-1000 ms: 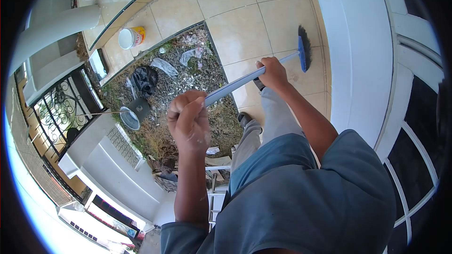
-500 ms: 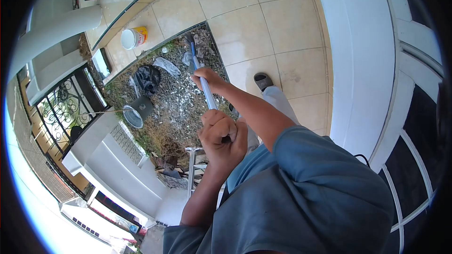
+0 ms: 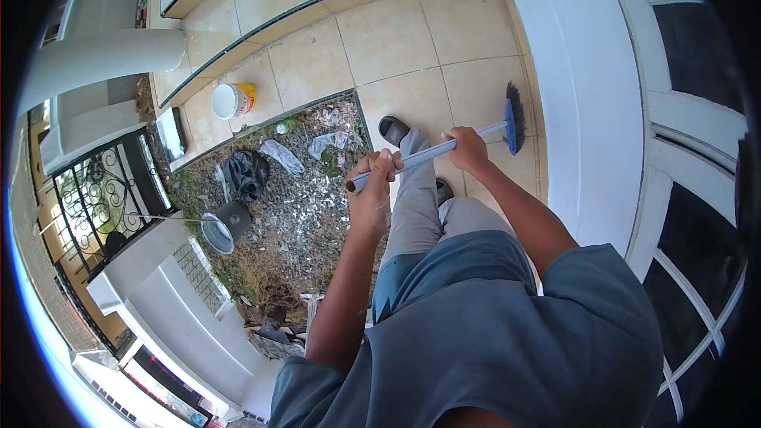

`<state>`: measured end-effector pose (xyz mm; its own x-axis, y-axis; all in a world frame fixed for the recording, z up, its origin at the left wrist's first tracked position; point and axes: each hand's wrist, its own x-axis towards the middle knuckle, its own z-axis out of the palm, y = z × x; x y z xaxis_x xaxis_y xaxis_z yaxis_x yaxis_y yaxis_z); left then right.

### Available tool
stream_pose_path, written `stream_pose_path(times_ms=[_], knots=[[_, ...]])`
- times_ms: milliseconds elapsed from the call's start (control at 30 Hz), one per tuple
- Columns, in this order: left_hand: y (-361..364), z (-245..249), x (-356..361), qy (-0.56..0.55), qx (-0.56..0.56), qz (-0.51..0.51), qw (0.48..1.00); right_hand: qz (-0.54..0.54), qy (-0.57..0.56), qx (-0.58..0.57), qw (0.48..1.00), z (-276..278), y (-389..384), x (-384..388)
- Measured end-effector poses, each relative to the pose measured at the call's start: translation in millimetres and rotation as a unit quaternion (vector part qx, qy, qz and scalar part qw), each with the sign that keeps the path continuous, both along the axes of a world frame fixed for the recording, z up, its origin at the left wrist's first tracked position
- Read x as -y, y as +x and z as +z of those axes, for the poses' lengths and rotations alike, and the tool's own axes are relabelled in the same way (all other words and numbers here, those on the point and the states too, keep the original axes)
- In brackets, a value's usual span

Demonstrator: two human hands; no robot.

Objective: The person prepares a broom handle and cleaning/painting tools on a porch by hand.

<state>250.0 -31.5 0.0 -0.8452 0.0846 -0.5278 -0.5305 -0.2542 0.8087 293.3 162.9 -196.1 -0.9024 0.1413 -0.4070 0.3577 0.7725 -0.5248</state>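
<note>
A broom (image 3: 432, 152) with a pale bluish handle lies across the front of my body. Its blue head (image 3: 512, 125) with dark bristles is at the right, over the tiles beside the white wall. My left hand (image 3: 371, 190) is closed around the handle close to its hollow end, which points left. Farther along, nearer the head, my right hand (image 3: 469, 150) grips the same handle. Below the handle are my grey-trousered legs and dark sandals (image 3: 392, 131).
Left of my feet lies a gravel bed (image 3: 305, 214) with white debris, a black plastic bag (image 3: 246, 176) and a clear bag (image 3: 281, 157). A dark bucket (image 3: 227, 226) lies tipped there. A white and yellow pail (image 3: 234, 101) stands on the tiles by a step (image 3: 329, 4).
The broom has swung from the gravel bed over to the tiles at the right, both hands still on it. One foot has moved left, to the bed's edge.
</note>
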Motion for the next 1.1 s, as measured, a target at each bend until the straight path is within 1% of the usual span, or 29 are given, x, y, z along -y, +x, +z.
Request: stream_pose_path(times_ms=[33, 100, 133, 167, 200, 233, 267, 300, 333, 367, 433, 467, 533, 567, 633, 667, 700, 733, 800, 833, 867, 900, 933, 967, 1000, 1033, 1067, 1100], knots=[[-5, -21, -9, -0.028, 0.063, -0.013, 0.998, 0.004, 0.009, -0.035, 0.999, -11, -5, -18], [-20, -57, -20, -0.035, 0.057, -0.051, 0.996, 0.007, 0.05, -0.012, 0.999, -59, -22, -39], [-38, -59, -20, 0.009, 0.048, -0.013, 0.999, 0.0, 0.044, -0.032, 0.999, -63, -39, -32], [-54, -55, -10, -0.031, 0.026, -0.021, 0.999, -0.008, 0.034, -0.044, 0.998, -68, -51, -11], [-70, -42, 2, -0.076, 0.032, 0.01, 0.997, -0.024, 0.024, -0.064, 0.997, -68, -70, 18], [-88, -17, 15, -0.099, -0.002, 0.06, 0.993, -0.052, -0.017, -0.06, 0.997, -55, -94, 53], [-99, 15, 29, -0.122, -0.035, 0.11, 0.986, -0.03, -0.069, -0.081, 0.994, -30, -120, 88], [-109, 44, 38, -0.153, -0.084, 0.108, 0.979, -0.02, -0.112, -0.078, 0.991, -19, -142, 125], [-114, 66, 44, -0.186, -0.128, 0.11, 0.968, -0.002, -0.198, -0.12, 0.973, -1, -162, 152], [-117, 77, 47, -0.232, -0.137, 0.09, 0.959, 0.003, -0.269, -0.125, 0.955, -1, -176, 179], [-133, 93, 51, -0.316, -0.173, 0.051, 0.932, 0.114, -0.303, -0.054, 0.945, 14, -212, 206], [-138, 103, 53, -0.351, -0.168, 0.004, 0.921, 0.127, -0.323, -0.098, 0.933, 19, -229, 210], [-144, 117, 51, -0.32, -0.298, -0.047, 0.898, 0.15, -0.363, -0.167, 0.904, 33, -239, 217], [-143, 125, 50, -0.304, -0.355, -0.069, 0.881, 0.143, -0.353, -0.175, 0.908, 38, -237, 216], [-155, 151, 53, -0.218, -0.376, -0.067, 0.898, 0.135, -0.337, -0.192, 0.912, 87, -248, 190], [-164, 163, 57, -0.18, -0.377, -0.062, 0.907, 0.125, -0.322, -0.167, 0.923, 109, -254, 175], [-170, 170, 61, -0.141, -0.377, -0.057, 0.914, 0.115, -0.284, -0.146, 0.941, 118, -258, 160], [-180, 165, 60, -0.096, -0.374, -0.012, 0.922, 0.121, -0.22, -0.106, 0.962, 128, -266, 141], [-208, 138, 61, -0.028, -0.326, 0.016, 0.945, 0.08, -0.124, -0.07, 0.987, 122, -280, 102], [-218, 121, 57, -0.021, -0.22, 0.016, 0.975, 0.083, -0.066, -0.058, 0.993, 111, -287, 78], [-231, 93, 53, -0.06, -0.175, -0.011, 0.983, 0.081, -0.032, -0.063, 0.994, 85, -293, 51], [-244, 69, 43, -0.064, -0.137, -0.044, 0.988, 0.074, 0.005, -0.046, 0.996, 63, -298, 21], [-255, 56, 33, -0.122, -0.076, -0.122, 0.982, 0.07, 0.014, -0.057, 0.996, 32, -303, -10], [-260, 26, 23, -0.111, -0.059, -0.157, 0.98, 0.107, 0.052, -0.039, 0.992, 8, -309, -41], [-265, -3, 13, -0.101, -0.042, -0.192, 0.975, 0.125, 0.06, -0.036, 0.99, -11, -315, -68], [-268, -29, 0, -0.047, -0.02, -0.14, 0.989, 0.153, 0.072, -0.038, 0.985, -34, -324, -91], [-273, -47, -12, 0.002, 0.002, -0.081, 0.997, 0.165, 0.07, -0.031, 0.983, -44, -335, -99], [-286, -55, -21, 0.017, -0.006, -0.04, 0.999, 0.187, 0.077, -0.022, 0.979, -51, -351, -97]])
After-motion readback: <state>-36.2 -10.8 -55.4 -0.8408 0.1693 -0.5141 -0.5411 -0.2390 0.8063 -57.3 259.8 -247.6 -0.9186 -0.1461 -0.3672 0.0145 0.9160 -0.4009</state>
